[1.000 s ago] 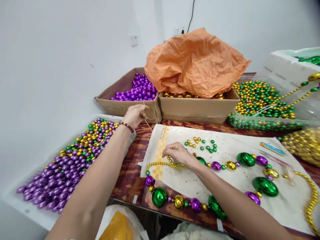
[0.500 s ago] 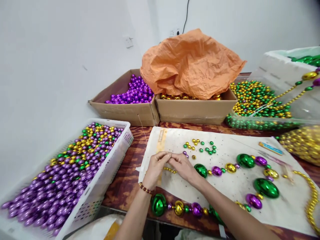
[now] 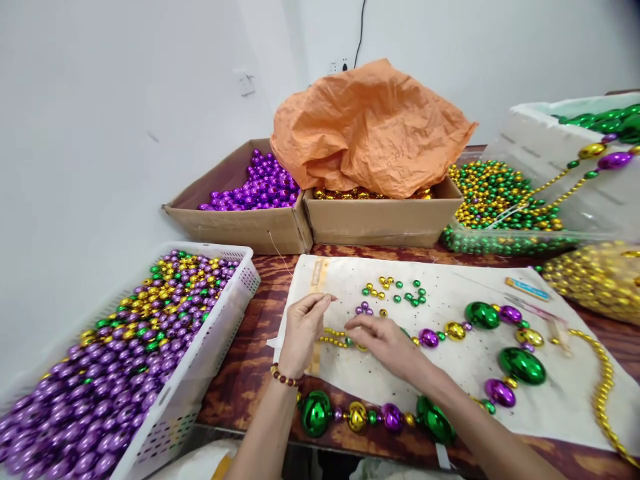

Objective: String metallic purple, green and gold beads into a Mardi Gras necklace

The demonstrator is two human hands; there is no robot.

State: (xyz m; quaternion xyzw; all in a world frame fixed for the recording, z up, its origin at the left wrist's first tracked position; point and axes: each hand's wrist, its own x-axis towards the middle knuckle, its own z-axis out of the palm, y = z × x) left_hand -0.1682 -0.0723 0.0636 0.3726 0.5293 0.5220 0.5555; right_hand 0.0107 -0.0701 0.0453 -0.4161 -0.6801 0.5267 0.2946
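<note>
The left hand [image 3: 304, 333] presses thumb and finger together; whether anything sits between them I cannot tell. The right hand [image 3: 387, 343] is loosely spread near small purple beads [image 3: 364, 309]. The bead strand [image 3: 523, 366] curves across white cloth [image 3: 565, 400] and the bench [image 3: 233, 373].
</note>
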